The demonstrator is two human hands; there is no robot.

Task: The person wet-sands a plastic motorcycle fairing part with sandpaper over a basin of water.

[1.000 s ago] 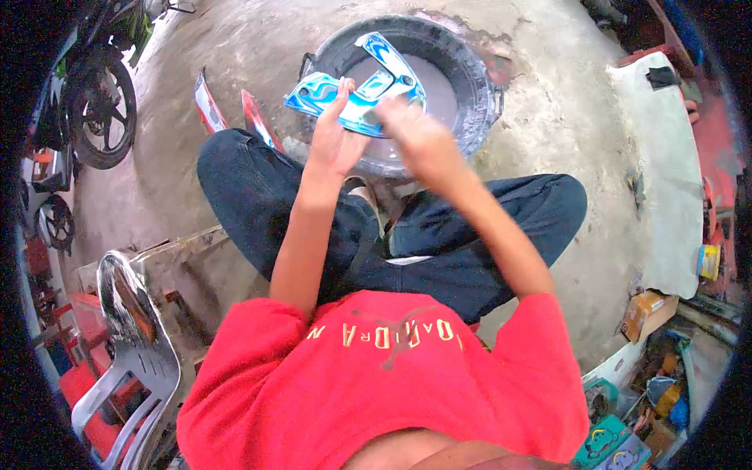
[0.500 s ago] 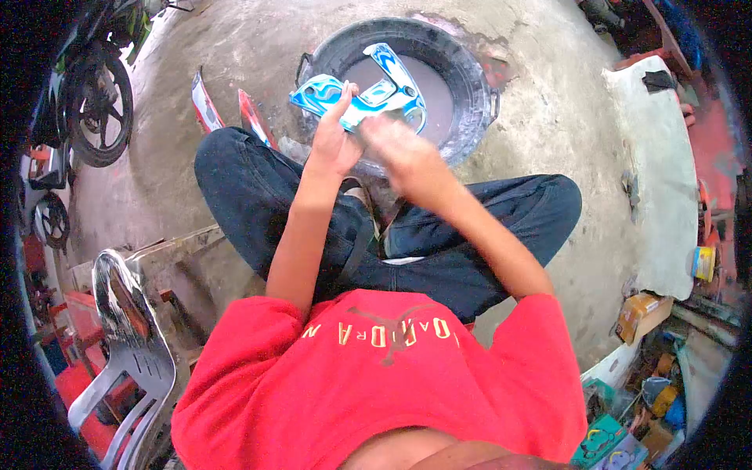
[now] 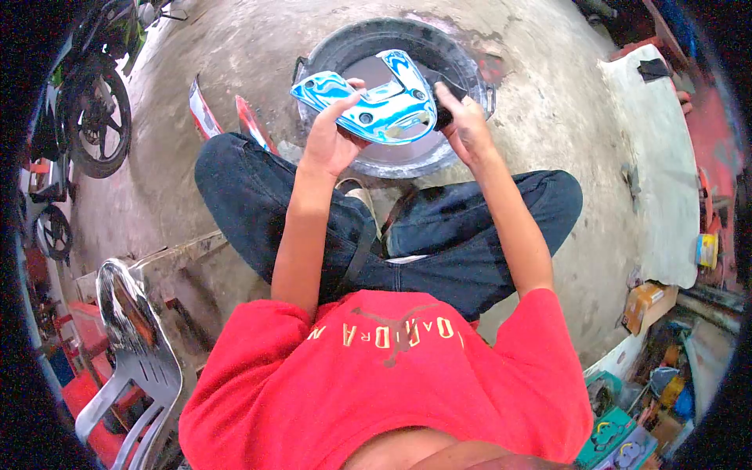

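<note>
A blue-and-white swirled motorcycle body panel (image 3: 384,117), curved with several round holes, is held over a black tub (image 3: 329,59) of cloudy greyish water. My left hand (image 3: 333,139) is closed on the panel's left part, thumb on top and fingers around its edge. At the panel's right end, my right hand (image 3: 468,125) is closed on a dark piece (image 3: 446,98) that looks like a folded sheet of sandpaper. The dark piece lies against or just behind the panel's edge; I cannot tell whether it touches.
Two red-and-white panels (image 3: 205,110) rest on the concrete floor (image 3: 168,168) left of my knee. A motorcycle wheel (image 3: 98,117) stands at the far left. A grey plastic chair (image 3: 145,360) is at lower left. Boxes (image 3: 607,431) and a cardboard carton (image 3: 646,305) lie on the right.
My right hand has moved right, from the panel's lower middle to its right end. The panel has tilted, showing more of its lower face. My left hand keeps its hold.
</note>
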